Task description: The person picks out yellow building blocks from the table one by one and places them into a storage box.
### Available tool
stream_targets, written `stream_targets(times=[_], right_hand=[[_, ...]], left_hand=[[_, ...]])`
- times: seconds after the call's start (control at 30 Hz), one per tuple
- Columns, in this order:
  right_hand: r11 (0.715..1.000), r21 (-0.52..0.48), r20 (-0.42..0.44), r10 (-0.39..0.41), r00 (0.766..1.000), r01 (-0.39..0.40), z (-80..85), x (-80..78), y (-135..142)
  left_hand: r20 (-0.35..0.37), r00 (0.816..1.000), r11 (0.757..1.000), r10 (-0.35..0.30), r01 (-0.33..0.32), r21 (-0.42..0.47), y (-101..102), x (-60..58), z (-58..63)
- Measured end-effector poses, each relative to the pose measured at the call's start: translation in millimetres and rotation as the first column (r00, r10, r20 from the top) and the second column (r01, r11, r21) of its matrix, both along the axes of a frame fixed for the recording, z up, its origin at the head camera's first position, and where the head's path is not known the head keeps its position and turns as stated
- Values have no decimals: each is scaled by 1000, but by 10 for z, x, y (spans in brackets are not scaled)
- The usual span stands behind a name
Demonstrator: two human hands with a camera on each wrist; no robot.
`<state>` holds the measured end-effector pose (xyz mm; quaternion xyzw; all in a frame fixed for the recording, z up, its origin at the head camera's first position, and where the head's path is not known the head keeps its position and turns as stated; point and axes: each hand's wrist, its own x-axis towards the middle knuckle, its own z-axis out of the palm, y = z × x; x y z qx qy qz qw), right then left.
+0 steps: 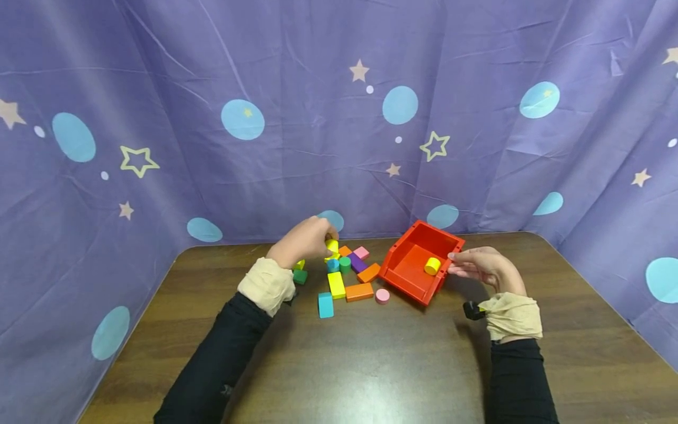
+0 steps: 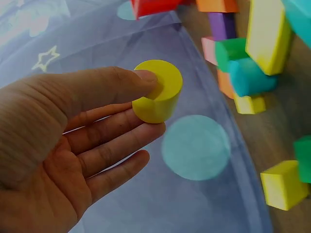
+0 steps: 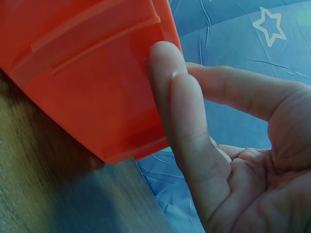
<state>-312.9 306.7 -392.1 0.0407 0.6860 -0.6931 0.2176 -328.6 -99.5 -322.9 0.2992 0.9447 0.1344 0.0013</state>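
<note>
Between thumb and fingers, my left hand (image 1: 305,241) pinches a yellow cylinder block (image 2: 163,92), held above the far side of the block pile. My right hand (image 1: 488,266) grips the right rim of a red plastic bin (image 1: 408,274), thumb on one side and fingers on the outer wall (image 3: 97,92). The bin looks tilted, and another yellow cylinder (image 1: 432,266) lies inside it. Below the left hand are a blue cylinder (image 1: 332,265), a green cylinder (image 1: 345,264) and a yellow rectangular block (image 1: 336,285).
Around the pile lie a purple block (image 1: 357,262), orange blocks (image 1: 359,292), a pink cylinder (image 1: 382,296), a light-blue block (image 1: 325,305) and a green block (image 1: 299,277). A purple curtain (image 1: 296,176) hangs along the far edge of the wooden table (image 1: 371,365).
</note>
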Motion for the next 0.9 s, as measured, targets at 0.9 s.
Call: stream_targets(times=[0.9], right_hand=[[1000, -14, -6, 0, 1000, -1, 6, -2, -6]], left_hand=[[-95, 976, 979, -197, 191, -69, 957, -80, 472]])
